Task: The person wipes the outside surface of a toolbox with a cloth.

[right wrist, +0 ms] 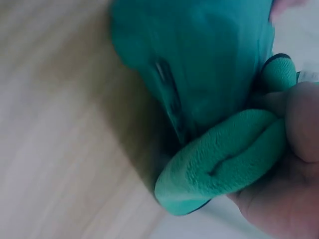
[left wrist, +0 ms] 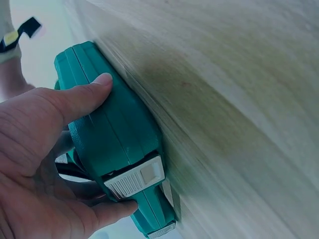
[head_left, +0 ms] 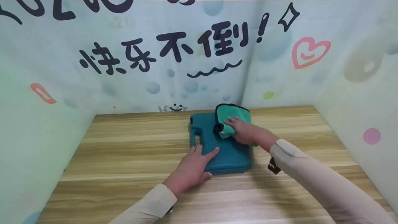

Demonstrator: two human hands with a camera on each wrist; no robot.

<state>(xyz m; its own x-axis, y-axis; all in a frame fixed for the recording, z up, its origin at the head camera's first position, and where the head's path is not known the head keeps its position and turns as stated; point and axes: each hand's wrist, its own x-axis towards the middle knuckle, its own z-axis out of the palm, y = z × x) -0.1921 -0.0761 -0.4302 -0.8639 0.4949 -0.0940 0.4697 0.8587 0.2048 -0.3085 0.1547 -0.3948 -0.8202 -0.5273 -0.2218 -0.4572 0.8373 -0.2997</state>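
1. Pressing a green cloth (head_left: pixel 233 113) onto the teal case (head_left: pixel 230 157), the right hand (head_left: pixel 245 132) appears partway through wiping its top.
2. The case lies flat on the bench (head_left: pixel 130 149), its handle (head_left: pixel 192 138) toward the left, and looks fastened; a grey latch (left wrist: pixel 134 177) shows on its side.
3. The wiping seems unfinished: the cloth sits over the far right part of the top, while the near part lies uncovered. How much has been gone over cannot be told.
4. The right hand, palm down, has its fingers closed on a fold of the cloth, the forearm reaching in from the lower right.
5. The left hand (head_left: pixel 191 166) grips the near left corner, fingers spread over the top and thumb against the near side, apparently steadying the case.
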